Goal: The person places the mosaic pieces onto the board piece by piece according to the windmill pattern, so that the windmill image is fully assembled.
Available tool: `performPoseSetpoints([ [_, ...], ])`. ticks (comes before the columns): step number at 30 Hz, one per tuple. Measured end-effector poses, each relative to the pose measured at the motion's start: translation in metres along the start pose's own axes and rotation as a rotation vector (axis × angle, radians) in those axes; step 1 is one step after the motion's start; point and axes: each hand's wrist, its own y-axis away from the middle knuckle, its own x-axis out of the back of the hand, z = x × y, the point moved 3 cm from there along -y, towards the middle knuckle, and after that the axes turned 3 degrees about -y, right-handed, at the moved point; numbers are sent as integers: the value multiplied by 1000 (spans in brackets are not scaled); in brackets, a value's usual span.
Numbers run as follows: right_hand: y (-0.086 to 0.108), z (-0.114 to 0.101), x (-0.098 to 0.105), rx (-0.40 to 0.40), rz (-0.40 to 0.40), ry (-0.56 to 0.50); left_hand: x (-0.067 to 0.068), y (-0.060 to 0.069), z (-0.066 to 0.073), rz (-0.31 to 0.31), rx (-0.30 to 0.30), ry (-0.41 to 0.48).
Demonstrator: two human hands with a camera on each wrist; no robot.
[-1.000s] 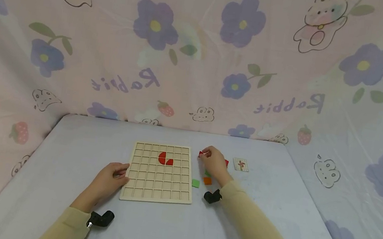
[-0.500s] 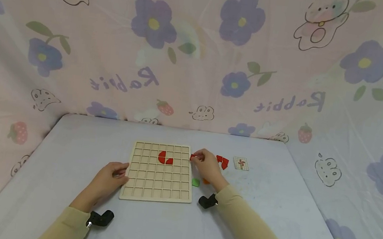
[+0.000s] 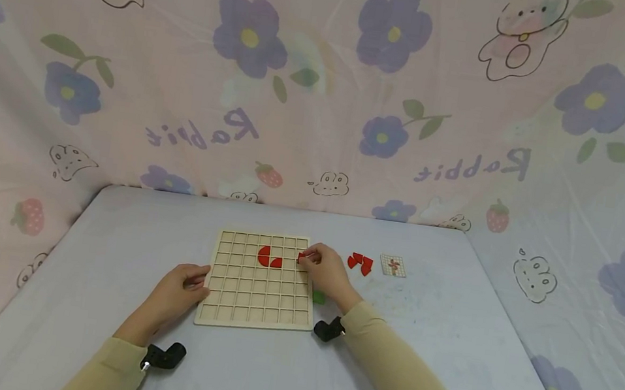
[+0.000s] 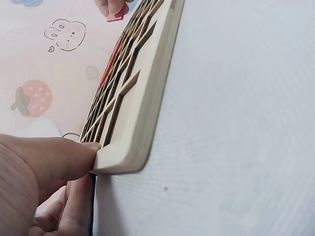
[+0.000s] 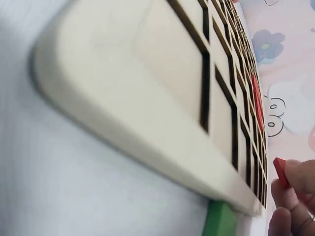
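Observation:
A square wooden grid board (image 3: 247,327) lies on the white table. Red pieces (image 3: 264,255) sit in a few of its upper-middle cells, forming part of a rounded shape. My left hand (image 3: 176,294) holds the board's left edge, its thumb (image 4: 74,156) on the rim and the other fingers lower down. Over the board's upper right side, my right hand (image 3: 330,276) pinches a small red tile (image 5: 280,172) between thumb and fingers. Its exact shape is mostly covered by the fingertips.
Several loose red pieces (image 3: 366,265) lie right of the board, beside a small pattern card (image 3: 394,266). A green piece (image 5: 220,219) lies against the board's right edge, partly behind my right hand. Patterned cloth (image 3: 326,91) hangs behind the table.
My right hand has moved left with the red tile, from beside the loose pieces to over the board's right side. The left hand stays on the board's edge.

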Motion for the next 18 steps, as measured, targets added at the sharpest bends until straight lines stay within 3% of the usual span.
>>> performPoseSetpoints([
  [9,-2,-5,-13,2,-30,19,2,2,1,-1,6,8],
  [18,-2,-5,-15,-11,-4,67,2,2,3,1,15,31],
])
